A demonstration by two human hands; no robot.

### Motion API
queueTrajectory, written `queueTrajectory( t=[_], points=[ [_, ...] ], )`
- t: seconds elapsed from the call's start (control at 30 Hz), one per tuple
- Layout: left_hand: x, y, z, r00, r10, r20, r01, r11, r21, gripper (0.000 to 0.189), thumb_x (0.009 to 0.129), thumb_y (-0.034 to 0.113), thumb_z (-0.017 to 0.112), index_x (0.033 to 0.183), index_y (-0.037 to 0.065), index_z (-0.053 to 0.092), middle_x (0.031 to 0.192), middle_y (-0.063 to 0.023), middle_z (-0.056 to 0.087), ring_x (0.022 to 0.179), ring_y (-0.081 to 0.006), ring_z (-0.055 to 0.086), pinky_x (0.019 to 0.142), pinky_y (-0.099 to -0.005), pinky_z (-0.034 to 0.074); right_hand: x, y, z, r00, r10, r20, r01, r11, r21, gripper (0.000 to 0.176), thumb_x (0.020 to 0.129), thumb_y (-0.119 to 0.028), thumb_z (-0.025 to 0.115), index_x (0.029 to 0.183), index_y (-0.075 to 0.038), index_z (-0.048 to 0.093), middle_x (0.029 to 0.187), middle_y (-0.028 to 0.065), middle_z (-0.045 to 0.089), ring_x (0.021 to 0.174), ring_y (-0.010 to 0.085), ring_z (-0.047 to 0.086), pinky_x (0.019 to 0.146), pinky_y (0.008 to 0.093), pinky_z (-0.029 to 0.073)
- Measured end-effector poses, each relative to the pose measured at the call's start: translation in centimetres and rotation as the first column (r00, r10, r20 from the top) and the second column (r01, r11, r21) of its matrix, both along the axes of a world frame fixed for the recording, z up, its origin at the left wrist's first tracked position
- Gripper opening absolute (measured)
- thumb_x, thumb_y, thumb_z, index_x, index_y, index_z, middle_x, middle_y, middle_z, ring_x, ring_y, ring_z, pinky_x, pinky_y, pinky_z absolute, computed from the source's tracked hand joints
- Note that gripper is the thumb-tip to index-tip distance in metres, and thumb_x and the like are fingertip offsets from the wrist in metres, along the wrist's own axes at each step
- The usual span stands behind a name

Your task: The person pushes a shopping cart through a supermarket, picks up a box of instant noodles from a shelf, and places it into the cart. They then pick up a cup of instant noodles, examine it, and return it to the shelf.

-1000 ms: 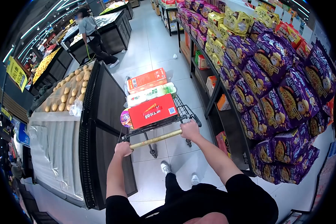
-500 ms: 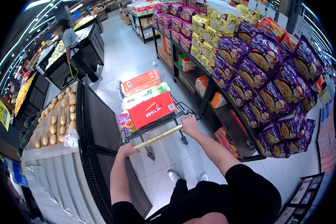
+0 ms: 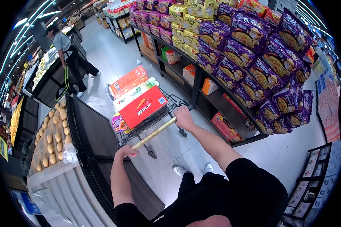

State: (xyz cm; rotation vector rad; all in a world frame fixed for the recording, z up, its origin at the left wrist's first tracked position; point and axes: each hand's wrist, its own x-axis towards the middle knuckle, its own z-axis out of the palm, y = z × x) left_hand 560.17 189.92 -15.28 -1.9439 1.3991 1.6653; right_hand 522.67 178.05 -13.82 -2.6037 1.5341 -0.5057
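Note:
My left hand [image 3: 128, 151] is closed around the left end of a yellowish cart handle [image 3: 154, 133]. At the handle's right end, my right hand [image 3: 183, 117] grips it too. The dark wire shopping cart [image 3: 170, 105] in front of me carries a red box [image 3: 142, 108] closest to the handle. Behind that box lie a white and green pack [image 3: 137, 93] and an orange-red box [image 3: 128, 82]. A purple package [image 3: 119, 123] shows at the cart's left side. Some of the load's lower parts are hidden.
Potatoes [image 3: 51, 140] lie on a stand close on my left. On the right, a dark shelf [image 3: 216, 104] is piled with purple snack bags [image 3: 250, 32] and yellow bags [image 3: 193, 22]. A person [image 3: 66, 53] walks ahead on the left with a green-handled basket.
The view has swung, so shelf, cart and floor appear further left. The person at the left has changed stride. Both my hands stay on the handle.

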Motion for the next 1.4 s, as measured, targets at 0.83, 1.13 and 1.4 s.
queueTrajectory(
  t=[0.83, 1.13, 1.4],
  points=[
    [-11.3, 15.9, -0.7, 0.989, 0.142, 0.040, -0.129, 0.965, -0.228, 0.032, 0.065, 0.012, 0.079, 0.096, 0.006, 0.069, 0.089, -0.0053, 0.070, 0.086, -0.0188, 0.065, 0.082, -0.0331, 0.048, -12.6, 9.1, 2.8, 0.919, 0.294, -0.261, -0.150, 0.877, 0.456, 0.019, 0.068, -0.023, 0.067, 0.078, -0.010, 0.076, 0.082, 0.0109, 0.073, 0.080, 0.0267, 0.071, 0.070, 0.0376, 0.054],
    [-18.3, 19.1, 4.1, 0.935, 0.204, 0.289, -0.134, 0.960, -0.245, 0.022, 0.072, 0.022, 0.076, 0.086, 0.005, 0.072, 0.068, -0.0034, 0.069, 0.061, -0.0133, 0.066, 0.067, -0.0300, 0.052, -15.5, 12.5, 3.5, 0.912, 0.278, -0.303, -0.125, 0.889, 0.441, 0.018, 0.068, -0.023, 0.067, 0.077, -0.011, 0.076, 0.081, 0.0095, 0.073, 0.078, 0.0264, 0.072, 0.068, 0.0379, 0.055],
    [-20.0, 22.5, 5.2, 0.882, 0.059, 0.468, 0.111, 0.938, -0.327, 0.036, 0.071, 0.038, 0.074, 0.090, 0.007, 0.074, 0.081, -0.0109, 0.072, 0.081, -0.0263, 0.070, 0.076, -0.0378, 0.054, -17.2, 17.4, 3.4, 0.935, 0.195, -0.296, -0.087, 0.935, 0.343, 0.015, 0.069, -0.022, 0.067, 0.075, -0.011, 0.075, 0.079, 0.0100, 0.073, 0.076, 0.0259, 0.072, 0.067, 0.0374, 0.054]
  ],
)
